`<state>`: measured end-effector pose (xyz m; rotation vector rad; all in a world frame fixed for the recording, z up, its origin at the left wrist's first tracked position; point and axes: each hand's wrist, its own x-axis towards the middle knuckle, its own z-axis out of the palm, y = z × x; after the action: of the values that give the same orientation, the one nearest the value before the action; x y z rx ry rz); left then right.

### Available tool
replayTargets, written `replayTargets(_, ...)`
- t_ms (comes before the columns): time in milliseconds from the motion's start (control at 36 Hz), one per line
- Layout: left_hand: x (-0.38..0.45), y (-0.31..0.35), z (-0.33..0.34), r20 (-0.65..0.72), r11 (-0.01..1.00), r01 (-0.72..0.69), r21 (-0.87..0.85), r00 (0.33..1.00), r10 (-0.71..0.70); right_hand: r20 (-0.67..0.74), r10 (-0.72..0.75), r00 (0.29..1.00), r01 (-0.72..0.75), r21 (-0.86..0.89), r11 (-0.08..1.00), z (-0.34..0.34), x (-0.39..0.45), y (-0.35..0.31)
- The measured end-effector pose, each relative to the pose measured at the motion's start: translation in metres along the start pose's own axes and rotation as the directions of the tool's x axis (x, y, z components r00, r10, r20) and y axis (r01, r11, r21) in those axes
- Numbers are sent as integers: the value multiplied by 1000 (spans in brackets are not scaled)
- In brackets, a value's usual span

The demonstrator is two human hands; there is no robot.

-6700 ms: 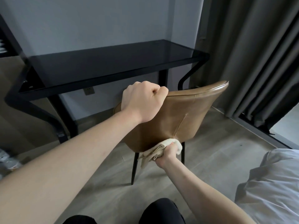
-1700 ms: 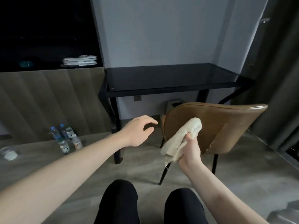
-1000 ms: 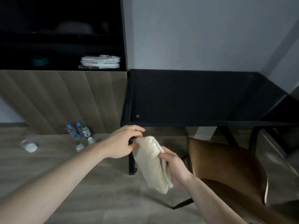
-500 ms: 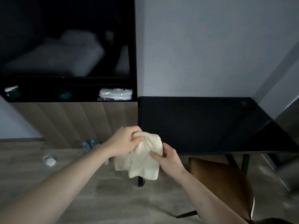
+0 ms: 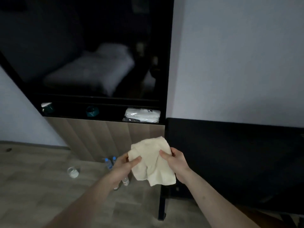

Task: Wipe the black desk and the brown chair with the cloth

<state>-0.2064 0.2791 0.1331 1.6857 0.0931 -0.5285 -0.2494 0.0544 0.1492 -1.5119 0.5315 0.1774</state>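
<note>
A cream cloth (image 5: 152, 162) hangs in the air between both hands, just off the left front corner of the black desk (image 5: 230, 155). My left hand (image 5: 122, 165) pinches its left edge between thumb and fingers. My right hand (image 5: 176, 161) grips its right side, thumb on the front of the fabric. The desk top fills the right half of the view, and its front left leg (image 5: 162, 204) stands below the cloth. The brown chair is out of view, apart from a dim brown patch at the bottom right that I cannot identify.
A dark TV screen (image 5: 92, 51) hangs above a shelf with a white folded bundle (image 5: 142, 115) and two teal cups. A wood-panelled cabinet (image 5: 105, 139) stands left of the desk. Water bottles (image 5: 109, 162) and a small white container (image 5: 73, 172) stand on the wooden floor.
The view has risen from the chair to the desk and TV wall. My left hand joined the right on the cloth, and both have spread it wider and lifted it beside the desk corner.
</note>
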Motion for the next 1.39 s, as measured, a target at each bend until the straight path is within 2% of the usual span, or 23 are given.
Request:
replayTargets(56, 25, 3, -8, -129, 999, 0, -38, 992, -5, -4, 10, 1000, -10, -25, 1000, 13, 29, -10)
replayTargets(139, 57, 13, -22, -336, 1000, 18, 9, 942, -14, 11, 81, 997, -81, 21, 996, 37, 69, -20)
replayTargets(222, 91, 15, -44, -441, 999, 30, 34, 897, -12, 39, 139, 990, -142, 103, 984, 65, 103, -29)
replayTargets(417, 178, 20, -112, -424, 999, 50, 2, 904, -45, 31, 149, 988, -151, 77, 986, 129, 193, -38)
replayTargets(528, 237, 18, -156, -396, 996, 82, 28, 916, -64, -41, 151, 988, -147, 95, 985, 171, 246, -42)
replayTargets(639, 291, 25, -197, -381, 991, 128, -47, 914, -136, -77, 192, 978, -186, 78, 979, 216, 301, -47)
replayTargets(778, 373, 3, -258, -332, 984, 170, -53, 926, -178, -69, 188, 980, -189, -1, 982, 268, 402, -19)
replayTargets(889, 427, 8, -289, -322, 988, 151, 15, 937, -138, -102, 153, 983, -153, 5, 988, 303, 488, 6)
replayTargets(1000, 464, 25, -306, -291, 991, 102, 82, 954, -74, -185, 109, 977, -104, 36, 994, 329, 488, -50)
replayTargets(1056, 475, 28, -311, -268, 984, 86, 155, 962, -42, -208, 94, 974, -101, -21, 995, 335, 493, -60)
replayTargets(1111, 478, 26, -313, -179, 940, 82, 331, 984, -23, -194, 50, 980, -85, -179, 980, 337, 491, -64)
replayTargets(1139, 479, 23, -314, -115, 879, 67, 473, 993, -14, -170, 26, 985, -75, -293, 953, 337, 487, -64)
replayTargets(1194, 480, 14, -314, 41, 683, -49, 729, 999, 28, -88, -28, 996, -17, -482, 876, 337, 478, -64)
replayTargets(1250, 480, 7, -308, 150, 547, -153, 823, 987, 49, 5, -37, 999, 33, -585, 810, 337, 467, -65)
replayTargets(1306, 479, 2, -302, 156, 455, -159, 876, 987, 43, 56, -20, 998, 52, -663, 747, 336, 461, -65)
replayTargets(1389, 471, 3, -297, 116, 427, -121, 896, 993, 36, 102, -61, 993, 116, -712, 693, 331, 452, -65)
